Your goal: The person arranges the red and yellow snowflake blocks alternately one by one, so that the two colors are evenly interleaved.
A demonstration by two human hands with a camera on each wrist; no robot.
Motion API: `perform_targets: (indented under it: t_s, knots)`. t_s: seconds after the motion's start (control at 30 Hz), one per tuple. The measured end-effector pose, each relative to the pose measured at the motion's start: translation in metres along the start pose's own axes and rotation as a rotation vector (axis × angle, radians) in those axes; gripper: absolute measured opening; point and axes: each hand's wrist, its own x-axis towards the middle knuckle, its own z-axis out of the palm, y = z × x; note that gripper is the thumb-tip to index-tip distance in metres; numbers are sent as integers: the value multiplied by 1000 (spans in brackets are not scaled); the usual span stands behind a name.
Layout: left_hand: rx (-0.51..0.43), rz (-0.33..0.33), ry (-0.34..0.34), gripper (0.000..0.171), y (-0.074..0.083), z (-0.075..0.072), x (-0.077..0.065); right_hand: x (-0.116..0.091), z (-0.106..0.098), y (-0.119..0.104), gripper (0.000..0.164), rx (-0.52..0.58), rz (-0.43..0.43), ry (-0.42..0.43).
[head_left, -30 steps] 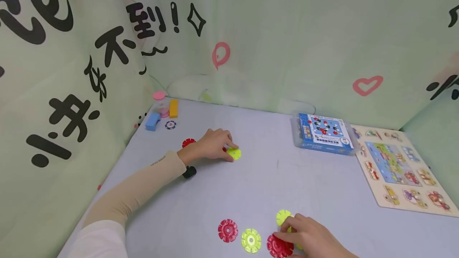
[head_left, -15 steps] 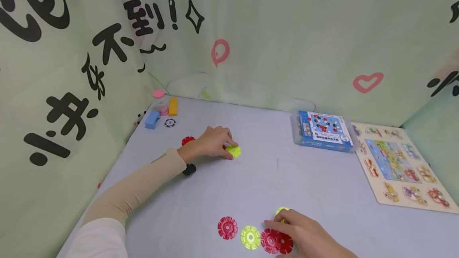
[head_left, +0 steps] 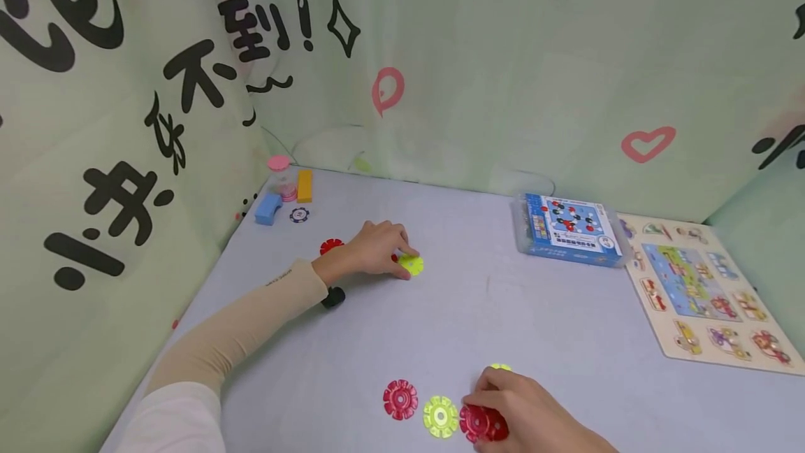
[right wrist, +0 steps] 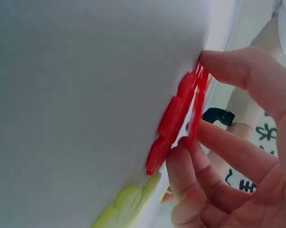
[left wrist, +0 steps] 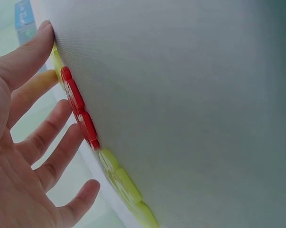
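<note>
My left hand (head_left: 377, 250) is at the back left of the table, thumb and index finger pinching a yellow interlocking disc (head_left: 412, 265) at its rim. In the left wrist view its other fingers spread along a red disc (left wrist: 78, 107), and another yellow disc (left wrist: 124, 183) lies beyond. At the front, my right hand (head_left: 531, 407) pinches a red disc (right wrist: 198, 107) tilted over a second red disc (right wrist: 169, 128) lying on the table. Left of them lie a yellow disc (head_left: 440, 416) and a red disc (head_left: 400, 399). My right hand mostly covers a yellow disc (head_left: 501, 367).
At the far left stand a pink-lidded jar (head_left: 281, 177), a yellow block (head_left: 305, 186), a blue block (head_left: 268, 209) and a patterned chip (head_left: 299, 214). A blue boxed set (head_left: 572, 229) and a wooden puzzle board (head_left: 711, 292) lie at right. Printed curtains (head_left: 490, 75) surround the table.
My right hand has brought a red disc left over the red disc on the table, shifting slightly left itself; the two now overlap more. My left hand stays at the yellow disc.
</note>
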Motion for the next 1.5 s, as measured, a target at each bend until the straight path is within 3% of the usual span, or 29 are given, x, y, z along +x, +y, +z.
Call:
perform_targets:
  t_s: [0.17, 0.3, 0.4, 0.5, 0.63, 0.77, 0.9, 1.07, 1.37, 1.5]
  knots:
    - [-2, -6, -2, 52, 0, 0, 0, 3, -9, 0, 42, 64, 8, 3]
    - [-5, -6, -1, 52, 0, 0, 0, 19, -31, 10, 42, 32, -21, 117]
    - [-5, -1, 4, 51, 0, 0, 0, 45, -49, 23, 41, -41, -82, 249]
    - [-2, 0, 6, 50, 0, 0, 1, 81, -65, 37, 42, -58, -111, 322]
    - [13, -7, 5, 50, 2, 0, 2, 128, -78, 52, 42, -45, -74, 361]
    - [14, -8, -3, 50, 4, 0, 4, 156, -81, 62, 42, -48, -4, 334]
    - [-8, -22, -13, 50, 6, -1, 3, 166, -79, 58, 42, -105, -26, 294]
    - [-8, -36, -9, 49, 6, -3, 2, 170, -77, 50, 40, -162, -64, 323]
    - [56, -4, 9, 49, 7, -3, 2, 172, -74, 49, 43, -153, -35, 325]
    - [68, 2, 18, 49, 9, -3, 1, 163, -72, 51, 47, -114, -35, 340]
